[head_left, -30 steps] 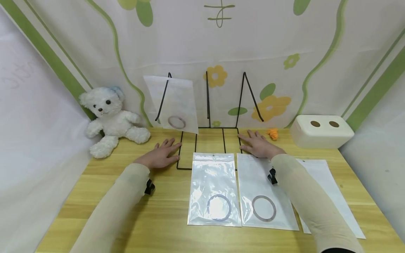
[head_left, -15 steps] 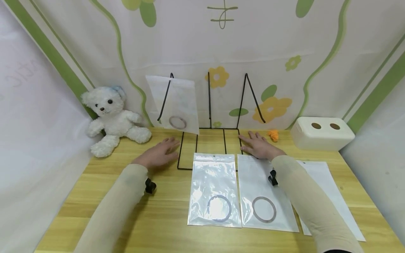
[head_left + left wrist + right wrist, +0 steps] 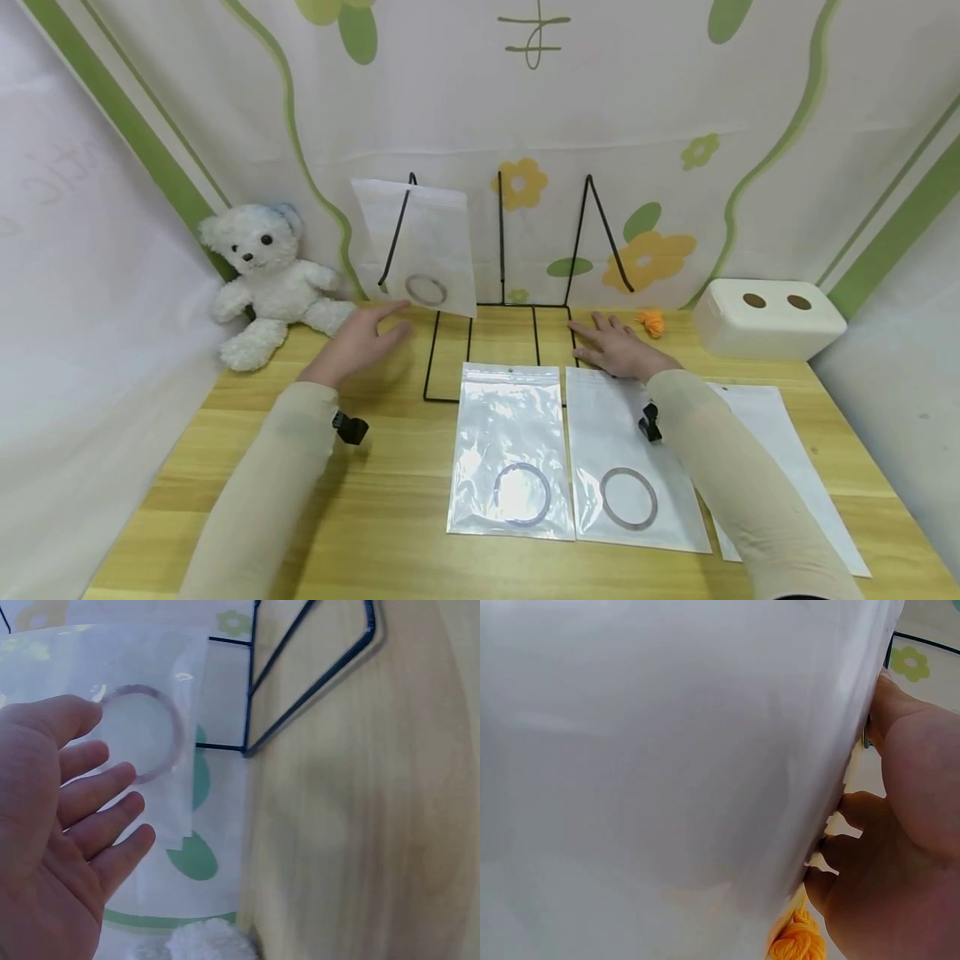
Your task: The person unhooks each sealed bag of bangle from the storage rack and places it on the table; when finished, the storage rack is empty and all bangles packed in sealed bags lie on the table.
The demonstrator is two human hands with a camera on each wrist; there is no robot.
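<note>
A black wire display rack [image 3: 502, 237] stands against the back wall with several slanting arms. From its left arm hangs a white zip bag [image 3: 438, 237] with a pinkish bangle [image 3: 409, 292] inside. My left hand [image 3: 358, 343] is raised beside the rack's left side, fingers loosely extended towards the bag's lower edge; it holds nothing. In the left wrist view the fingertips overlap the bag and bangle; contact cannot be told. My right hand [image 3: 618, 348] rests with spread fingers at the right side of the rack's base. Two bagged bangles lie in front, in a left bag [image 3: 502, 425] and a right bag [image 3: 600, 442].
Another white bag [image 3: 783, 467] lies at the right, partly under the right sleeve. A white teddy bear [image 3: 272, 283] sits at the back left. An orange yarn bundle [image 3: 652, 322] and a white box with two holes [image 3: 772, 329] stand at the back right.
My left hand has come off the left side of the rack's base and moved up and left, nearer the hanging bag. The right hand stays in place.
</note>
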